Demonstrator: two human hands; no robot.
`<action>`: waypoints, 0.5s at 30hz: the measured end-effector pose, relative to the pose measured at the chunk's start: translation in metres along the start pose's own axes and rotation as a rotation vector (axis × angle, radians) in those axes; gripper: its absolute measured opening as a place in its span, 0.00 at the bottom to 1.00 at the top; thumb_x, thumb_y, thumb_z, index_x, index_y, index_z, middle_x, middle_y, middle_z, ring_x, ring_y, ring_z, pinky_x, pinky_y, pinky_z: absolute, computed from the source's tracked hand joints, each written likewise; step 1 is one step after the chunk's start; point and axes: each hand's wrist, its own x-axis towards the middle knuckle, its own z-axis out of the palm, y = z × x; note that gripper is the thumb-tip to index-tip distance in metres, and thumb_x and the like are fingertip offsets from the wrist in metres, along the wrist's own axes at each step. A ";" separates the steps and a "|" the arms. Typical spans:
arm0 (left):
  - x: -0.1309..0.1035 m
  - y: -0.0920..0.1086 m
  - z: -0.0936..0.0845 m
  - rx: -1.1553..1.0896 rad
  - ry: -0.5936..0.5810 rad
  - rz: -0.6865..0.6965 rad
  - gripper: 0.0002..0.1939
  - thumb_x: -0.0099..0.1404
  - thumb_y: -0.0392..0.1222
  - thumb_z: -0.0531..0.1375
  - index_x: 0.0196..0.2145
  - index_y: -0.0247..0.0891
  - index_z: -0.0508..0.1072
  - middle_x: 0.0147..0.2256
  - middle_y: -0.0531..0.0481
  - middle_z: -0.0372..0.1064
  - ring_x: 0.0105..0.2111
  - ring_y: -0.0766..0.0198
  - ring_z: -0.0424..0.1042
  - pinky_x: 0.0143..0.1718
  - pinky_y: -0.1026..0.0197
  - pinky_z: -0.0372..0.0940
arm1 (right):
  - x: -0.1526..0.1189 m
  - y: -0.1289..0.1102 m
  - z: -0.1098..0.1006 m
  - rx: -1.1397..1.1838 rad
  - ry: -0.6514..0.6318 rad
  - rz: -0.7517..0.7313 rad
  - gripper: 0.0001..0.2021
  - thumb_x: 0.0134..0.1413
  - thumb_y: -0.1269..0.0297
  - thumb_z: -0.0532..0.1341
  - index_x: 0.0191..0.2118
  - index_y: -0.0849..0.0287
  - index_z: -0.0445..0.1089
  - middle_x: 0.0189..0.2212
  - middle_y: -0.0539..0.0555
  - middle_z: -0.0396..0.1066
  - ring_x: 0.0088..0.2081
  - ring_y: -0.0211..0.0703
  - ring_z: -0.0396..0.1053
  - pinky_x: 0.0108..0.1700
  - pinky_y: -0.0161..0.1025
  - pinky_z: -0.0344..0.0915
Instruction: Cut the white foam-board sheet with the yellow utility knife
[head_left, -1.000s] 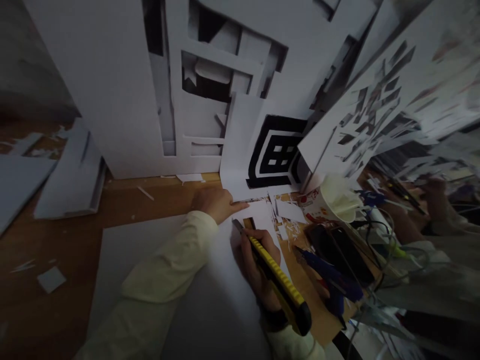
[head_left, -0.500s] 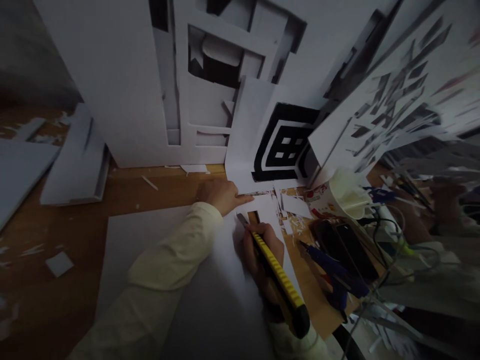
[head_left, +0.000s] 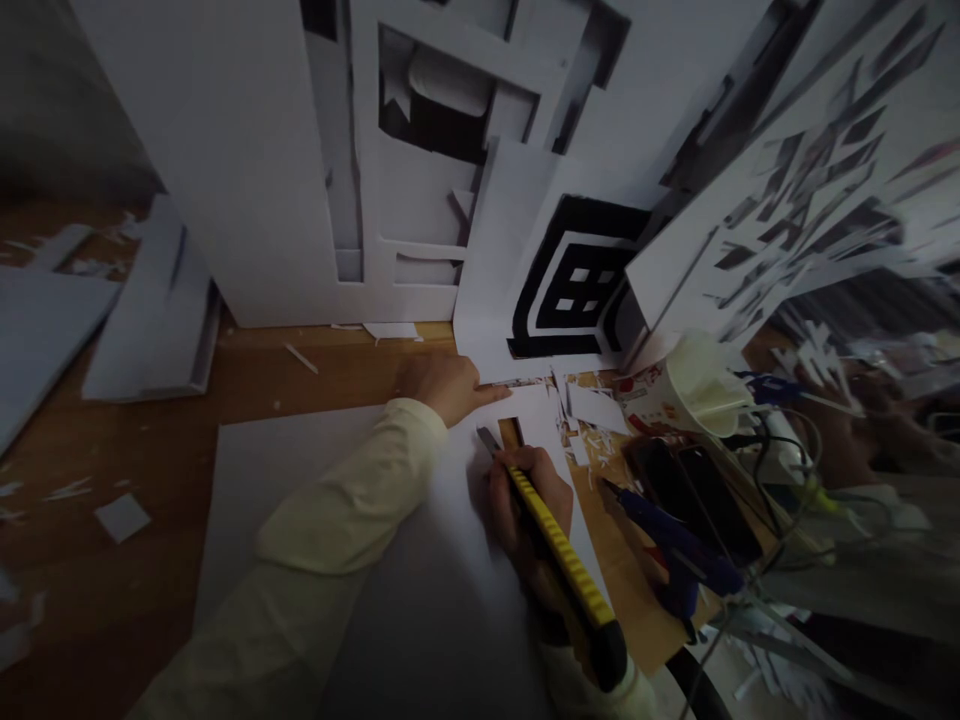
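Note:
A yellow-and-black utility knife [head_left: 559, 545] is gripped in my right hand [head_left: 532, 495], its handle slanting back toward me. The knife's blade tip rests on or just above a large white board [head_left: 300, 500], to the left of a narrow cut-out slot [head_left: 511, 432] through which wood shows. My left hand [head_left: 446, 388] lies at the board's far edge with its index finger stretched to the right along that edge; its other fingers are partly hidden. Nothing shows in it. Paper scraps [head_left: 592, 445] lie right of the slot.
Behind the board stands a white panel [head_left: 277, 200] with cut openings, and a sheet with a black window pattern [head_left: 581, 290] leans there. To the right are a paper cup [head_left: 675, 390], dark phones [head_left: 694, 500] and a blue glue gun [head_left: 675, 550] with cables. Another person's hand [head_left: 840, 430] is farther right.
The view has shifted slightly, so the standing panels sit a little higher. Both hands and the knife hold nearly the same place on the board. At far right the other person's hands have moved.

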 end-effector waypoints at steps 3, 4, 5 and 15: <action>0.000 0.001 0.000 0.011 -0.002 -0.005 0.39 0.60 0.75 0.47 0.31 0.37 0.80 0.30 0.40 0.75 0.33 0.52 0.72 0.31 0.57 0.56 | 0.000 0.005 0.001 -0.010 0.013 -0.044 0.03 0.57 0.62 0.59 0.37 0.53 0.68 0.28 0.53 0.75 0.29 0.45 0.72 0.33 0.41 0.65; 0.000 0.001 0.000 0.014 -0.002 -0.003 0.39 0.60 0.75 0.47 0.31 0.37 0.80 0.30 0.40 0.75 0.33 0.52 0.72 0.31 0.57 0.56 | -0.001 0.007 0.001 -0.005 0.019 -0.061 0.03 0.56 0.62 0.60 0.36 0.53 0.68 0.28 0.53 0.75 0.28 0.45 0.72 0.32 0.40 0.65; 0.000 0.001 0.000 0.017 -0.002 -0.001 0.39 0.61 0.75 0.47 0.32 0.37 0.81 0.30 0.40 0.75 0.33 0.52 0.72 0.31 0.57 0.56 | -0.001 0.008 0.002 0.002 0.021 -0.072 0.03 0.56 0.62 0.60 0.36 0.53 0.68 0.28 0.53 0.75 0.27 0.44 0.72 0.31 0.39 0.65; 0.000 0.001 0.001 0.024 0.028 0.015 0.38 0.61 0.74 0.48 0.29 0.37 0.80 0.28 0.41 0.74 0.31 0.54 0.72 0.31 0.57 0.56 | -0.008 -0.003 -0.003 0.085 -0.015 0.128 0.04 0.54 0.60 0.61 0.33 0.52 0.67 0.28 0.53 0.75 0.29 0.45 0.70 0.33 0.41 0.64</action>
